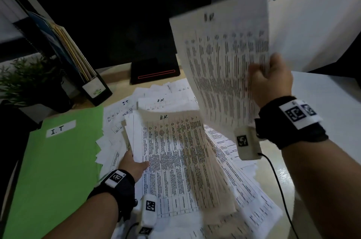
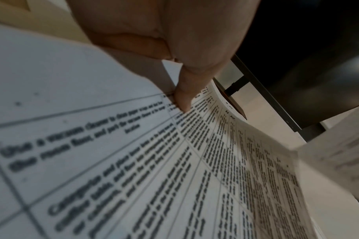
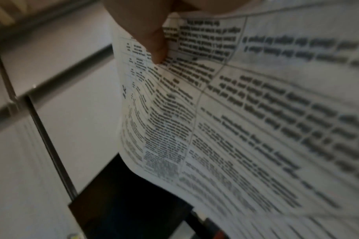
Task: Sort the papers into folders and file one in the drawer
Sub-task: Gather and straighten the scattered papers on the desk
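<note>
A green folder (image 1: 54, 170) labelled "I.T" lies flat at the left of the desk. Beside it spreads a loose pile of printed papers (image 1: 244, 190), some marked "I.T", some "H.R." My left hand (image 1: 136, 160) pinches the left edge of the top sheet marked "H.R." (image 1: 175, 160), thumb (image 2: 182, 97) on top of that sheet (image 2: 194, 177) and fingers beneath it; the sheet's far end curls up. My right hand (image 1: 261, 70) holds another printed sheet (image 1: 220, 63) upright in the air above the pile's right side, thumb (image 3: 153, 43) pressed on that raised sheet (image 3: 235, 113).
A dark monitor (image 1: 117, 14) with its base (image 1: 154, 72) stands behind the pile. A black file holder (image 1: 93, 86) with several folders and a potted plant (image 1: 25, 78) stand at the back left. A white surface (image 1: 322, 92) lies to the right. Cables hang from both wrist cameras.
</note>
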Tool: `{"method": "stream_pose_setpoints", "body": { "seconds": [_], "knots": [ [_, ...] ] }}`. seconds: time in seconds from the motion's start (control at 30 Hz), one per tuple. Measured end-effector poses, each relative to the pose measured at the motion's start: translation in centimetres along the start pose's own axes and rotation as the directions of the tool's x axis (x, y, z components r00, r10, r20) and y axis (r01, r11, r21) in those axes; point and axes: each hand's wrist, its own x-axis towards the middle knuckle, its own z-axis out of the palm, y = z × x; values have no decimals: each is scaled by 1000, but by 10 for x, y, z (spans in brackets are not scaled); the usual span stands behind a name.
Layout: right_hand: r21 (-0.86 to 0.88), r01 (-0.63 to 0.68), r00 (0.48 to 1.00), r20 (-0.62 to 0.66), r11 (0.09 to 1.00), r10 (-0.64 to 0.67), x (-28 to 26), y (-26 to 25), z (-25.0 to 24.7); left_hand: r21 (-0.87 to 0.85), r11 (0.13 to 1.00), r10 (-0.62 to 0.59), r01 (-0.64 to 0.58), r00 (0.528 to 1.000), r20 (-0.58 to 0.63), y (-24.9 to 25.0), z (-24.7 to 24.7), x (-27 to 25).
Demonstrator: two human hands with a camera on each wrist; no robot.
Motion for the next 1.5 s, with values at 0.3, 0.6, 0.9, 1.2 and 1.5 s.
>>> {"method": "stream_pose_setpoints", "body": {
  "seconds": [0.3,0.6,0.9,1.2,1.5],
  "knots": [
    [122,-137,988,93,983,126,-10,-3,28,-27,999,21,-19,998,66,-15,-3,14],
    [-322,-194,812,478,927,336,-68,56,87,-484,852,-165,200,980,114,-23,-3,26],
    [-401,-122,689,624,908,368,-95,50,112,-154,986,83,-68,992,92,-3,7,-9],
    [77,-446,776,529,892,343,-57,27,69,-440,790,483,-427,875,19,67,-48,-64],
    [492,6,966,223,871,-133,-66,-54,41,-352,648,582,-676,737,-344,101,-75,-83]
  ]
}}
